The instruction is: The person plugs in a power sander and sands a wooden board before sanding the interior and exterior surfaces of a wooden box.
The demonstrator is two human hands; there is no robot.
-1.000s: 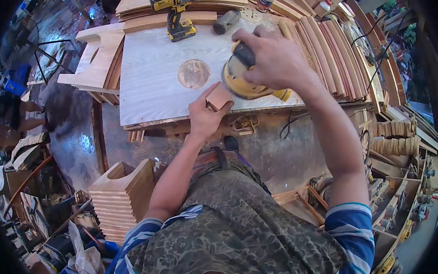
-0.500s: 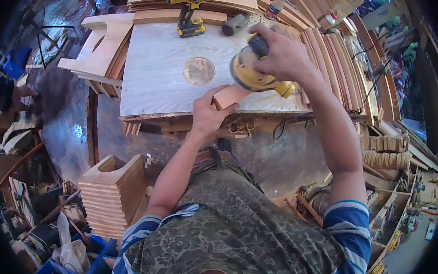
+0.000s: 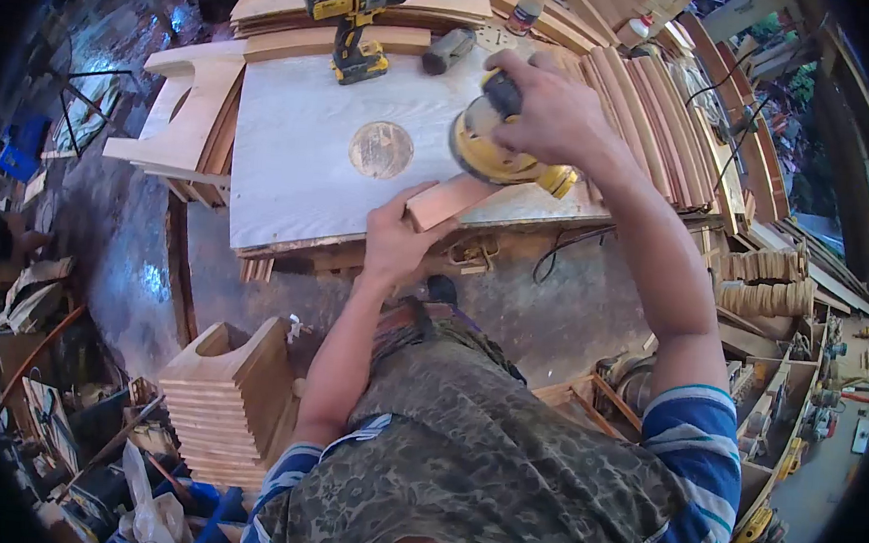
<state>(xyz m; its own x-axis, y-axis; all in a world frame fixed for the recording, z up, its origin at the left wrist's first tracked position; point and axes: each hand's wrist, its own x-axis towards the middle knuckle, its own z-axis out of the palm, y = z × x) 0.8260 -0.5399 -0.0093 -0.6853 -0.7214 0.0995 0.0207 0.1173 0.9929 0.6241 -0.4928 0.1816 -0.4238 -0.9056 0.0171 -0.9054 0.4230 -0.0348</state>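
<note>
My right hand point(image 3: 556, 110) is wrapped round the top of a yellow and black orbital sander point(image 3: 484, 145). The sander sits on the far part of a short wooden board point(image 3: 447, 201), hiding that end of it. Near the table's front edge, my left hand point(image 3: 399, 235) grips the board's near end, fingers on one side and thumb on the other. Beneath them lies a pale wood-grain tabletop point(image 3: 292, 163) with a round inset disc point(image 3: 381, 150) left of the sander.
A yellow cordless drill point(image 3: 355, 23) stands at the back, beside a dark cylinder point(image 3: 450, 51) and a small bottle point(image 3: 525, 13). Wooden strips point(image 3: 647, 125) are stacked at the right. Cut-out boards point(image 3: 191, 107) lie left; a stack of notched pieces point(image 3: 223, 398) stands on the lower left.
The camera view has shifted slightly. Both hands keep their hold on the sander and the board, with the board's near end showing a little more to the left.
</note>
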